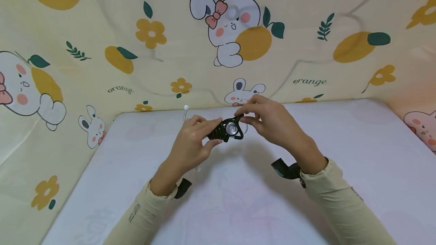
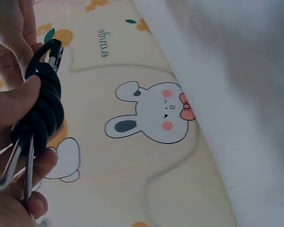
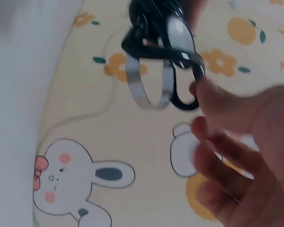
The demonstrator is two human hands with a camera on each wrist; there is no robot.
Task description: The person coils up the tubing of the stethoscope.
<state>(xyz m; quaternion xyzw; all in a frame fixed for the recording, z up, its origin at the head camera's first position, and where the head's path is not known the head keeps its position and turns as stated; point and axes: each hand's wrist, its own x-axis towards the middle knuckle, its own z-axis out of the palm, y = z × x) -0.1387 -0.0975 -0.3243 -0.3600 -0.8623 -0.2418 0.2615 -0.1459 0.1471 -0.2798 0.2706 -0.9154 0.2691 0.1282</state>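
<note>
A black coiled cord [image 1: 215, 133] with a round shiny silver piece [image 1: 232, 128] is held up above the far part of the table. My left hand [image 1: 192, 139] grips the coils between thumb and fingers. With thumb and fingertips, my right hand [image 1: 274, 120] pinches a black loop at the bundle's other end. In the left wrist view, bent metal wire [image 2: 29, 175] runs out of the coils [image 2: 47, 104] past the fingers. A curved silver band [image 3: 137, 85] hangs under the black part in the right wrist view. Exactly what the bundle is cannot be told.
A white-covered table [image 1: 218, 207] lies beneath both hands. Behind it hangs a cream cloth [image 1: 190, 59] printed with rabbits, oranges and flowers. A thin stem with a white tip [image 1: 186, 107] shows beyond the left hand. Dark straps [image 1: 286, 169] hang at the wrists.
</note>
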